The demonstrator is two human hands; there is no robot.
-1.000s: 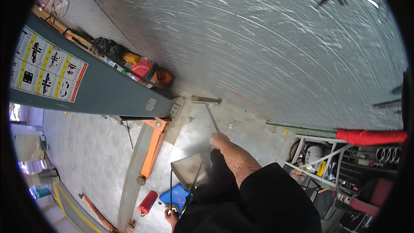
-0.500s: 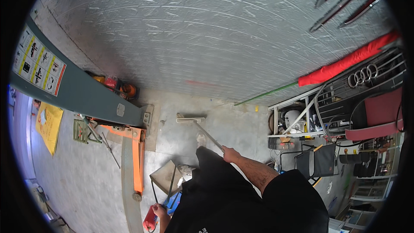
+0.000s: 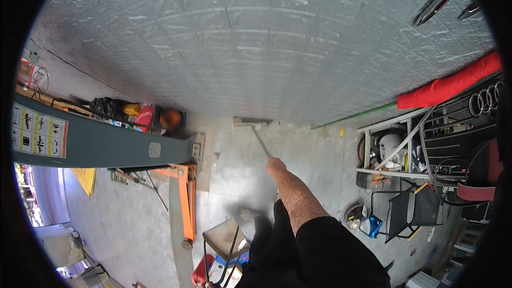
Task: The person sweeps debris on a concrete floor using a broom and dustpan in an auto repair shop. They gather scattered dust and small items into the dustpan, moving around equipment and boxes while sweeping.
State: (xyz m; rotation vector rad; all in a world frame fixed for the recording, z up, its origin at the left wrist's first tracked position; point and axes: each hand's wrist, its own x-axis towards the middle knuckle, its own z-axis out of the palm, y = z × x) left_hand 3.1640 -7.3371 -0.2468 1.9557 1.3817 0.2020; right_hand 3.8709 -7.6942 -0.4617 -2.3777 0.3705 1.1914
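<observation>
My right hand [image 3: 276, 166] is closed round the grey handle of a broom [image 3: 249, 125]. Its wide, pale head rests on the concrete floor close to the foot of the wall. At the lower edge my left hand [image 3: 207, 285] shows only in part, closed on the dark frame handle of a dustpan [image 3: 217, 241]. The pan is a square, light-coloured tray, held low beside my leg. Just beyond my left hand are a red container [image 3: 202, 270] and something blue and white, partly covered by the handle bars.
A grey lift post [image 3: 112, 136] with an orange arm [image 3: 188, 205] stands on the left, bags and a box [image 3: 144, 116] behind it. On the right are a metal rack [image 3: 410, 133], a folding chair [image 3: 408, 210] and a rolled red cloth on a green pole [image 3: 448, 82]. A silver wall [image 3: 256, 64] runs across ahead.
My right arm has stretched forward, and the broom head sits nearer the wall. The view has shifted, and the dustpan and my left hand now appear lower in it.
</observation>
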